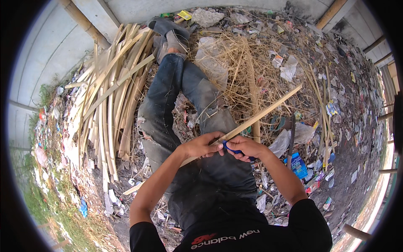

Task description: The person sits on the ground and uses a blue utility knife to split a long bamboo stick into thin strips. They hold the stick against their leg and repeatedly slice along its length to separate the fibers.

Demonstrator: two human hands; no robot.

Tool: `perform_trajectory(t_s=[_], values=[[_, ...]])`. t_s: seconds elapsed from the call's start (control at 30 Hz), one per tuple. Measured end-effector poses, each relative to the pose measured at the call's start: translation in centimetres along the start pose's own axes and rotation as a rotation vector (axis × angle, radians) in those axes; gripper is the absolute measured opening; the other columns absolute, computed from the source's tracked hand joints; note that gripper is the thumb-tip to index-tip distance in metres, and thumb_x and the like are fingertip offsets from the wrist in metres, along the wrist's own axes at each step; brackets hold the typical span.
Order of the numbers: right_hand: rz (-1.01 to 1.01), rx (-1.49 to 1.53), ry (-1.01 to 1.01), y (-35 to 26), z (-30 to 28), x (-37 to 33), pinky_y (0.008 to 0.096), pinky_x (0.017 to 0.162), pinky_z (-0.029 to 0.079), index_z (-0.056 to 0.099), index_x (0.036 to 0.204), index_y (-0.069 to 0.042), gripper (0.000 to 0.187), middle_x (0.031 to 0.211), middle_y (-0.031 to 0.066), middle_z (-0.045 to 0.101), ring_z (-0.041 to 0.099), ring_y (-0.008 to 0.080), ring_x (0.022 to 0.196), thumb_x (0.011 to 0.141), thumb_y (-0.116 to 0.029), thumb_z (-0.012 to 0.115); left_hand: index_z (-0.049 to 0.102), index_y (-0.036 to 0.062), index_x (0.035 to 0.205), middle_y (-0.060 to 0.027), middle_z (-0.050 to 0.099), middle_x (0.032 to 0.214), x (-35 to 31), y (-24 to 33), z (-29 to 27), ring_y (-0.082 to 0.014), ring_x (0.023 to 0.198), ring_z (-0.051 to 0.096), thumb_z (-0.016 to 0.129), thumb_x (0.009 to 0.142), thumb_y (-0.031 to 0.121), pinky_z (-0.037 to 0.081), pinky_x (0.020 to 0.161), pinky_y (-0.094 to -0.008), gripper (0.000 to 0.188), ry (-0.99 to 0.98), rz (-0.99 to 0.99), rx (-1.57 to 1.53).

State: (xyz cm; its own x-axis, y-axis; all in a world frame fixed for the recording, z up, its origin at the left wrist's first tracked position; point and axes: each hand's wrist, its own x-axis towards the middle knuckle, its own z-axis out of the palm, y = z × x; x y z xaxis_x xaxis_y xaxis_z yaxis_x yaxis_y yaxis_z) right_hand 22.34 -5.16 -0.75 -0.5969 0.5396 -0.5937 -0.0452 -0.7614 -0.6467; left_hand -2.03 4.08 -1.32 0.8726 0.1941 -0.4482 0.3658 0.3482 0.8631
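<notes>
A long pale bamboo strip [264, 112] lies slantwise across my lap, its far end up to the right and its near end past my left forearm. My left hand [202, 145] is closed round the strip near its middle. Just to the right, my right hand [245, 148] grips a small blue tool [229, 147], whose front end is against the strip by my left thumb. My fingers cover most of the tool, so its exact kind and any blade cannot be made out.
A pile of split bamboo strips [110, 98] lies to the left of my legs. Straw-like shavings [237, 69] heap ahead. A dark, narrow curved piece [291, 138] and a blue packet [297, 166] are at the right. Litter covers the ground; a wall [138, 10] stands beyond.
</notes>
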Motion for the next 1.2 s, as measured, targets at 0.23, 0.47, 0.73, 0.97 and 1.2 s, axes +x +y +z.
perform_trajectory(t_s=[0.23, 0.47, 0.73, 0.97, 1.2], values=[[-0.019, -0.043, -0.049, 1.2, -0.7, 0.9, 0.0225, 0.039, 0.027, 0.059, 0.099, -0.005, 0.037, 0.065, -0.0034, 0.042, 0.034, 0.0039, 0.047, 0.114, -0.038, 0.048, 0.048, 0.0125, 0.157, 0.0009, 0.062, 0.086, 0.4, -0.2, 0.1, -0.0052, 0.062, 0.045, 0.075, 0.100, 0.037, 0.039, 0.053, -0.0239, 0.067, 0.010, -0.016, -0.010], [-0.025, 0.014, 0.052, -0.6, 1.5, -0.1, 0.0224, 0.038, 0.027, 0.063, 0.108, -0.004, 0.036, 0.075, -0.0033, 0.044, 0.036, 0.0039, 0.050, 0.114, -0.036, 0.048, 0.059, 0.0127, 0.150, 0.0017, 0.066, 0.085, 0.3, 0.2, 0.8, -0.0055, 0.062, 0.046, 0.077, 0.100, 0.034, 0.039, 0.053, -0.0248, 0.058, 0.132, -0.030, 0.039], [-0.087, 0.046, 0.331, 0.7, 4.0, 0.6, 0.0240, 0.038, 0.030, 0.064, 0.107, -0.004, 0.036, 0.075, -0.0027, 0.046, 0.039, 0.0053, 0.049, 0.114, -0.035, 0.047, 0.071, 0.0091, 0.131, 0.0004, 0.068, 0.081, 0.9, -0.4, 0.9, -0.0055, 0.061, 0.051, 0.069, 0.105, 0.027, 0.042, 0.053, -0.0244, 0.032, 0.202, -0.014, 0.102], [-0.313, 0.321, 0.740, 1.9, 5.8, 3.7, 0.0260, 0.038, 0.032, 0.053, 0.094, -0.007, 0.037, 0.065, -0.0004, 0.046, 0.037, 0.0071, 0.043, 0.115, -0.037, 0.045, 0.071, 0.0007, 0.101, -0.0018, 0.067, 0.076, 3.1, -1.4, 3.0, -0.0075, 0.057, 0.056, 0.066, 0.107, 0.034, 0.043, 0.049, -0.0242, 0.034, 0.475, 0.029, -0.015], [-0.235, 0.219, 0.290, 3.0, 2.8, 1.0, 0.0252, 0.037, 0.033, 0.052, 0.092, -0.007, 0.041, 0.064, -0.0002, 0.046, 0.039, 0.0069, 0.043, 0.114, -0.041, 0.047, 0.070, 0.0012, 0.110, -0.0019, 0.067, 0.080, 1.4, -0.5, 1.3, -0.0082, 0.063, 0.058, 0.071, 0.102, 0.045, 0.045, 0.054, -0.0259, 0.045, 0.270, -0.031, 0.020]])
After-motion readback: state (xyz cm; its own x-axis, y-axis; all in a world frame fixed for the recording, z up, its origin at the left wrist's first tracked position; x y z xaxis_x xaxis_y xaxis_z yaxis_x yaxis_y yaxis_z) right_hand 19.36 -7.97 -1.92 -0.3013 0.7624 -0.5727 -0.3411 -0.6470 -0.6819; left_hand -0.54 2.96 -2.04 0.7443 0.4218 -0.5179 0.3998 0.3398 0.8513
